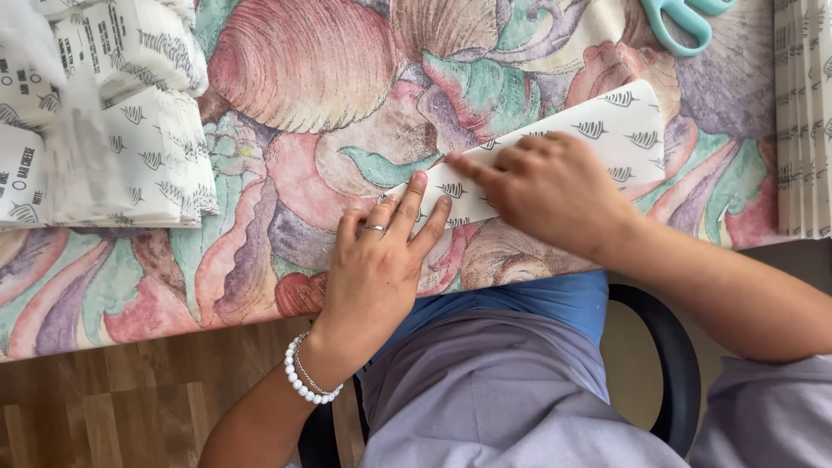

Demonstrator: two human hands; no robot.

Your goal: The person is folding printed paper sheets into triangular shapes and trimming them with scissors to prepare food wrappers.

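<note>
The left hand (374, 270) is lying flat on the near edge of the tabletop, fingers spread and stretched forward, its fingertips pressing down on the lower left end of a folded white paper sheet (607, 130) printed with small dark leaf marks. The hand is grasping nothing; it is open, palm down, pinning the paper. A ring is showing on one finger and a white bead bracelet (305, 381) is circling the wrist.

The right hand (548, 192) is resting on the middle of the same sheet, knuckles up, fingers half curled and pointing left toward the left hand's fingertips, the index finger pressing along the paper. It is also holding nothing, only bearing down on the sheet.

The sheet is lying slantwise close to the tabletop's near edge, its upper right corner reaching toward the middle of the right half. It is lying on a tablecloth (303, 78) patterned with large pink, teal and mauve shells.

At the far left corner a stack of folded printed papers (130, 147) is piled up. Along the right edge another stack of printed sheets (804, 113) is standing in a row. At the far edge, teal scissors handles (685, 19) are showing, well apart from both hands.
</note>
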